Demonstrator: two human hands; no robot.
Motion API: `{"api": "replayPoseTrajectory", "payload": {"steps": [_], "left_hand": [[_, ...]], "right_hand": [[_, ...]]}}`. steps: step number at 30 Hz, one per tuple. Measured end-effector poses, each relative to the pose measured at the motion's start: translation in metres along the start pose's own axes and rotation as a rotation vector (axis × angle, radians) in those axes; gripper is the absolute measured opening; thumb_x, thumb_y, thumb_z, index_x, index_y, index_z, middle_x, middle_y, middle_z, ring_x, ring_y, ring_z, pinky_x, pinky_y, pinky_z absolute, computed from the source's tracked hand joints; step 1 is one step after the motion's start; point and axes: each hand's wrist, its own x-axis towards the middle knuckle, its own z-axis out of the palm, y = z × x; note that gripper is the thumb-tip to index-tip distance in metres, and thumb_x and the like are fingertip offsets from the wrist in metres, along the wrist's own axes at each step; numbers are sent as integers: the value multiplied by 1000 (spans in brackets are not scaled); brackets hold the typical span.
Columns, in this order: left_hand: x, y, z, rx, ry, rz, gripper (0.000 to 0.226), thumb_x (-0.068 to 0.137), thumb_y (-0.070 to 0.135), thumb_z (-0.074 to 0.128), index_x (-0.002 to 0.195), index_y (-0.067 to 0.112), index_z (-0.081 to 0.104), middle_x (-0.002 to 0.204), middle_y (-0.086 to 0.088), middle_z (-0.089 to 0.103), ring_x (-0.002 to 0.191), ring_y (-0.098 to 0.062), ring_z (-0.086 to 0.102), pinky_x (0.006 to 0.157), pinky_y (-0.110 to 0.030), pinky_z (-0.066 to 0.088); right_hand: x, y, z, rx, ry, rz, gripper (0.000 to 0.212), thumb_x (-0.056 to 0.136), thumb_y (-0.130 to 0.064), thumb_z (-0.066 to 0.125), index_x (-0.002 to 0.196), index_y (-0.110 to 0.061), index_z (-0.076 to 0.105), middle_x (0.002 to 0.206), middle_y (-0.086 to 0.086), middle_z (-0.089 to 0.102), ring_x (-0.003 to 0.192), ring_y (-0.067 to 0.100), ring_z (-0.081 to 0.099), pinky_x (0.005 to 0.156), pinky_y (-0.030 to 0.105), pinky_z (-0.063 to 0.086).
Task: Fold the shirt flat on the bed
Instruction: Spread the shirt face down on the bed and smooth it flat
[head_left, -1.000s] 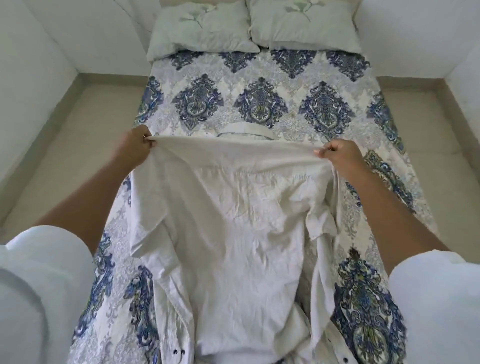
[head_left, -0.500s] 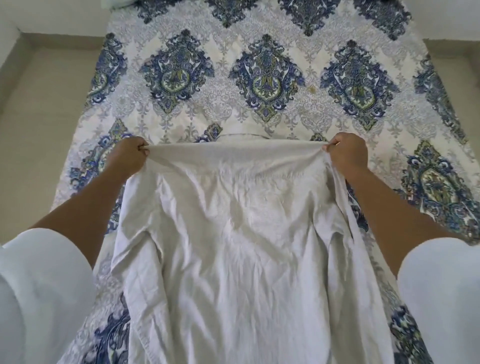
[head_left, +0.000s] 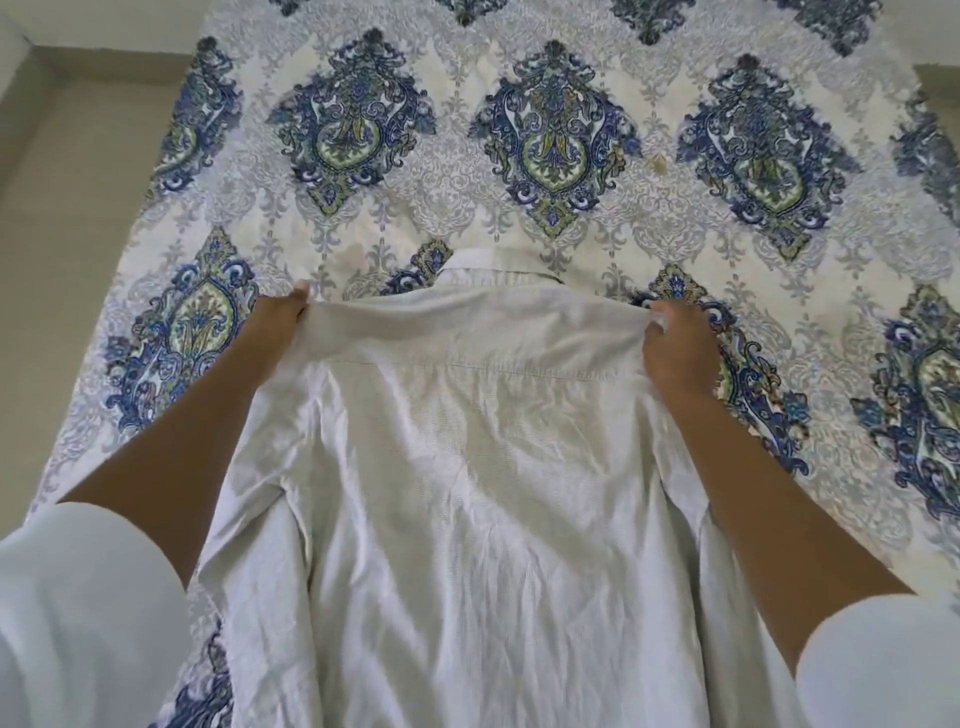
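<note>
A pale, creased button-up shirt (head_left: 467, 493) lies back side up along the bed (head_left: 571, 228), which has a white sheet with blue and green ornaments. Its collar (head_left: 498, 267) points away from me. My left hand (head_left: 270, 338) is closed on the shirt's left shoulder. My right hand (head_left: 675, 353) pinches the right shoulder. The cloth is stretched taut between both hands. The sleeves hang folded along the sides, and the hem runs out of view below.
Beige floor (head_left: 67, 218) shows to the left of the bed and a strip of it at the far right (head_left: 940, 83). The bed's left edge runs diagonally past my left arm. A small brownish stain (head_left: 658, 163) marks the sheet beyond the collar.
My head has tilted down and closer; the pillows have left the view. Both hands, still holding the shoulders, have carried the shirt further up the bed and lowered it.
</note>
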Motion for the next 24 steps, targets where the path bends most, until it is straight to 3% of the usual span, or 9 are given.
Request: {"api": "replayPoseTrajectory", "payload": {"steps": [2, 3, 6, 8, 10, 12, 15, 19, 24], "left_hand": [[5, 3, -7, -65, -94, 16, 30, 93, 25, 54, 71, 5, 56, 53, -5, 57, 49, -20, 51, 47, -21, 38], [6, 6, -11, -39, -194, 55, 27, 91, 15, 54, 66, 7, 59, 47, -2, 55, 47, -18, 49, 46, -20, 37], [12, 15, -23, 57, -440, 160, 20, 84, 22, 63, 75, 3, 65, 76, -14, 56, 70, -22, 49, 63, -29, 37], [14, 23, -28, 114, -538, 196, 45, 72, 40, 69, 94, 0, 64, 94, -15, 54, 85, -23, 46, 75, -32, 35], [14, 28, -30, 167, -602, 214, 57, 61, 51, 73, 96, 6, 69, 97, -12, 57, 87, -22, 49, 81, -34, 34], [9, 32, -28, 242, -627, 239, 49, 53, 51, 76, 89, 17, 71, 90, -5, 61, 83, -17, 51, 78, -30, 36], [2, 35, -23, 318, -606, 281, 22, 66, 35, 75, 80, 19, 69, 85, -3, 61, 82, -15, 49, 70, -25, 36], [-1, 37, -22, 324, -534, 292, 20, 64, 32, 73, 73, 15, 65, 76, -7, 52, 69, -15, 43, 63, -27, 32], [1, 46, -16, 301, -425, 353, 14, 84, 9, 65, 73, 13, 56, 65, -1, 49, 57, -11, 40, 48, -16, 35]], "right_hand": [[8, 0, 1, -10, -22, 37, 36, 93, -7, 41, 126, -11, 56, 126, 18, 56, 110, 34, 55, 85, 36, 45], [12, 1, 0, -8, -33, 57, 36, 93, -6, 41, 125, -9, 57, 125, 18, 58, 110, 35, 56, 85, 36, 46], [19, 3, -3, 6, -60, 69, 31, 93, -8, 44, 118, -5, 63, 113, 21, 64, 100, 36, 60, 79, 36, 47], [22, 6, -5, -13, -78, 43, 28, 93, -12, 46, 112, -4, 66, 106, 22, 66, 94, 37, 61, 73, 35, 45], [24, 7, -7, -32, -96, 11, 28, 94, -19, 49, 110, -7, 67, 104, 20, 67, 92, 36, 61, 69, 31, 40], [23, 4, -9, -47, -108, -22, 29, 94, -25, 50, 111, -9, 68, 104, 18, 68, 92, 34, 60, 68, 29, 36], [22, -3, -11, -17, -126, -28, 28, 94, -26, 51, 110, -11, 68, 102, 16, 68, 83, 28, 58, 69, 31, 40], [21, -9, -11, 58, -138, -13, 26, 92, -21, 54, 112, -12, 68, 103, 12, 69, 91, 31, 62, 78, 34, 47], [27, -6, -7, 177, -139, 27, 22, 88, -11, 58, 106, -5, 69, 80, 8, 59, 74, 25, 55, 75, 43, 50]]}}
